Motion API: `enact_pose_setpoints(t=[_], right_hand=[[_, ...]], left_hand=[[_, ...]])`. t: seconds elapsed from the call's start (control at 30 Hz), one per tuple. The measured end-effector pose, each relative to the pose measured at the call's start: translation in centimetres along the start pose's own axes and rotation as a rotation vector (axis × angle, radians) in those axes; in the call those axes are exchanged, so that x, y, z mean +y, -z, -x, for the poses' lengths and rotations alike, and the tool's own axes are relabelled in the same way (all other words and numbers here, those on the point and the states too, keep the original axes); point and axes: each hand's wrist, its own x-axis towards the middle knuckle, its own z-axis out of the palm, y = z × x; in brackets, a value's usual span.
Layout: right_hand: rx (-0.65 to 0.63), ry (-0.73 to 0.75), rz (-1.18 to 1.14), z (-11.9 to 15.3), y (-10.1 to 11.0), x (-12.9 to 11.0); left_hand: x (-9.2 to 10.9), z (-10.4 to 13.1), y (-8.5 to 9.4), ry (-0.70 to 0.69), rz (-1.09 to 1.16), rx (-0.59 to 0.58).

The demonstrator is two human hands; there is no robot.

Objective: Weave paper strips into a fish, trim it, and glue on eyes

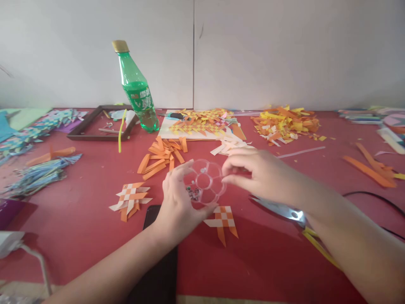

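My left hand (pixel 180 202) grips a clear plastic flower-shaped compartment case (pixel 203 181) from its left and lower side, holding it tilted above the table. Small black-and-white pieces lie in the lower-left compartment, and a few tiny pale ones sit in other compartments. At the case's right rim, my right hand (pixel 249 173) has thumb and fingers pinched on the edge. Just below the case lies a woven orange-and-white paper fish (pixel 225 219), and a second paper fish (pixel 130 198) rests to the left. Scissors (pixel 278 209) with yellow handles lie partly hidden under my right forearm.
Loose orange paper strips (pixel 158 156) and a yellow-orange pile (pixel 287 122) lie farther back. A green bottle (pixel 136 88) stands beside a dark frame (pixel 85 137). A black phone (pixel 158 270) sits under my left forearm. Blue strips (pixel 44 175) are at left, a white plug (pixel 11 242) nearer.
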Motion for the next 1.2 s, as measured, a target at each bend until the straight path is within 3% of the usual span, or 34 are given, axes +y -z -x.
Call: enact_pose_setpoints(t=[0.07, 0.17, 0.27, 0.37, 0.47, 0.6, 0.67, 0.8, 0.93, 1.2], right_hand=[[-0.021, -0.093, 0.097, 0.1, 0.2, 1.0], [-0.191, -0.166, 0.165, 0.2, -0.9, 2.1], [-0.276, -0.144, 0.158, 0.0, -2.6, 2.3], [-0.287, -0.121, 0.148, -0.2, -3.2, 2.2], [-0.275, -0.115, 0.146, -0.3, -2.2, 2.2], [0.026, -0.092, 0.106, -0.4, -0.7, 1.5], [0.099, -0.014, 0.067, -0.5, -0.7, 0.9], [0.009, 0.120, 0.172, -0.4, -1.8, 0.1], [0.014, 0.171, 0.308, 0.1, -2.3, 0.5], [-0.031, 0.196, 0.286, 0.4, -2.1, 0.9]], left_hand=[[-0.2, -0.2, 0.2, 0.130, 0.038, 0.004], [-0.4, -0.5, 0.4, 0.304, 0.165, -0.045], [-0.6, -0.6, 0.4, 0.356, 0.249, -0.083], [-0.5, -0.5, 0.3, 0.308, 0.232, -0.077], [-0.3, -0.1, 0.2, 0.247, 0.159, -0.073], [0.0, 0.4, 0.2, 0.184, 0.176, -0.158], [0.2, 0.5, 0.3, 0.148, 0.198, -0.229], [0.6, 0.4, 0.5, 0.087, 0.218, -0.312], [0.7, 0.2, 0.8, 0.074, 0.222, -0.330], [1.0, 0.5, 0.8, 0.035, 0.265, -0.324]])
